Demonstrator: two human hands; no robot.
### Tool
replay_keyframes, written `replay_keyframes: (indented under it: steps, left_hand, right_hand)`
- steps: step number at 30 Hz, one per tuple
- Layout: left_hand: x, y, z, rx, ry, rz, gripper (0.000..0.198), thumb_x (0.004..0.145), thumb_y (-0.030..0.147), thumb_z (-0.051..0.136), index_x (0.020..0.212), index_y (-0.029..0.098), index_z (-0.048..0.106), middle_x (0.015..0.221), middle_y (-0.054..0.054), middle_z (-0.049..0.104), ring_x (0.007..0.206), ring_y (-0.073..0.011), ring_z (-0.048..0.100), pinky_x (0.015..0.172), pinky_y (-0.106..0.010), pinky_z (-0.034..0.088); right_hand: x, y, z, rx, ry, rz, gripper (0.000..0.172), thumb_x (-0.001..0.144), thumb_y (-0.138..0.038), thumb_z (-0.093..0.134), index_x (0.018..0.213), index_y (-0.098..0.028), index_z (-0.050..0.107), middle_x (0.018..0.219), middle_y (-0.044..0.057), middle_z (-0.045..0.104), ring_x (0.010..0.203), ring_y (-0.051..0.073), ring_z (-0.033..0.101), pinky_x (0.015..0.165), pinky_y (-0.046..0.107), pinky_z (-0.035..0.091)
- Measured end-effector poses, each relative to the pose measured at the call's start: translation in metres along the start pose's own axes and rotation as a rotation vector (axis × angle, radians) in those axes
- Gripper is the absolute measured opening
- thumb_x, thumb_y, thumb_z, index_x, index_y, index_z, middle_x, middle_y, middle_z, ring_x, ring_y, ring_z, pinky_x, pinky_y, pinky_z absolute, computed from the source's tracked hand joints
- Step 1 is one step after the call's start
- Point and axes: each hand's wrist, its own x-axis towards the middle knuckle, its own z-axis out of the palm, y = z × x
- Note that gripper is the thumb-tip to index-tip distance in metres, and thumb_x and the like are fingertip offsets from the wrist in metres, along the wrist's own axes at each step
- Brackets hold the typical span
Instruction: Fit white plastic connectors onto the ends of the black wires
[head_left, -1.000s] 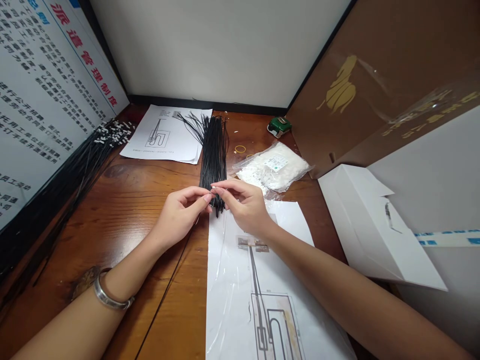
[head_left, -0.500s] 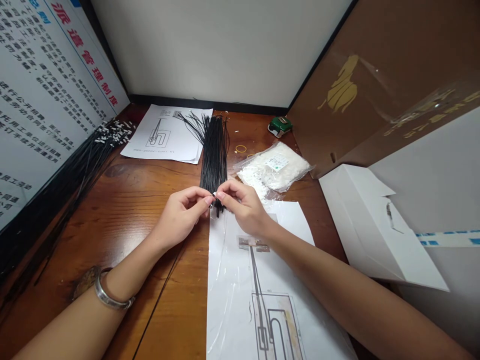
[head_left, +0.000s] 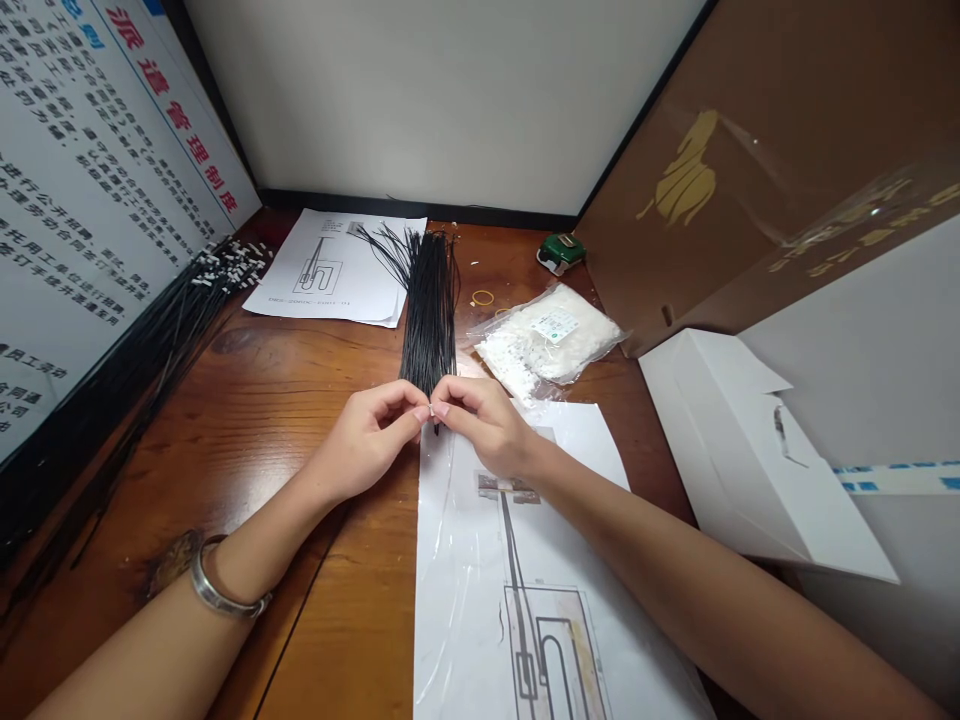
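Observation:
My left hand (head_left: 367, 440) and my right hand (head_left: 484, 420) meet fingertip to fingertip at the near end of a bundle of thin black wires (head_left: 429, 310) lying on the wooden table (head_left: 247, 420). Both hands are pinched closed on a tiny whitish piece at the end of one wire; what it is stays too small to tell. A silver bracelet (head_left: 217, 590) sits on my left wrist. Under my right forearm lies a printed drawing in a clear sleeve (head_left: 517, 580).
A clear bag of small white parts (head_left: 551, 335) lies right of the bundle. Another printed sheet (head_left: 337, 265) is behind, a yellow rubber band (head_left: 481, 297) and a green object (head_left: 560, 252) beyond. Wires with white ends (head_left: 150, 350) lie along the left poster. A white box (head_left: 750, 460) stands right.
My hands have drawn closer together and slightly nearer to me; the right fingers now pinch tip to tip against the left thumb and forefinger.

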Motion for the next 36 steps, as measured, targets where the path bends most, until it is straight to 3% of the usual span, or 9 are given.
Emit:
replay_keyframes:
  steps: [10,19,36]
  left_hand:
    - [0.0001,0.0011,0.0006,-0.029,-0.005,-0.010,0.023,0.087,0.036,0.055,0.075,0.016,0.057,0.059,0.003,0.054,0.050,-0.0087,0.042,0.049,-0.022,0.035]
    - [0.0008,0.0004,0.0001,-0.028,-0.036,-0.004,0.022,0.088,0.033,0.054,0.075,0.015,0.058,0.063,0.001,0.057,0.052,-0.0087,0.045,0.051,-0.022,0.037]
    - [-0.0010,-0.0023,-0.0016,-0.043,-0.096,0.008,0.021,0.088,0.031,0.055,0.076,0.016,0.059,0.060,0.003,0.054,0.055,-0.0097,0.046,0.054,-0.023,0.036]
  right_hand:
    - [0.0006,0.0004,0.0011,0.025,0.051,-0.001,0.021,0.086,-0.031,0.049,0.068,-0.019,0.050,0.060,-0.003,0.047,0.055,0.011,0.039,0.053,0.027,0.030]
    - [0.0013,-0.0012,0.0002,-0.060,-0.020,-0.051,0.027,0.087,-0.029,0.043,0.061,-0.020,0.047,0.057,-0.002,0.049,0.055,0.012,0.041,0.054,0.027,0.031]
    - [-0.0009,0.0058,-0.0016,0.054,-0.086,-0.109,0.027,0.087,-0.025,0.039,0.061,-0.021,0.037,0.058,-0.004,0.038,0.054,0.012,0.036,0.056,0.029,0.029]
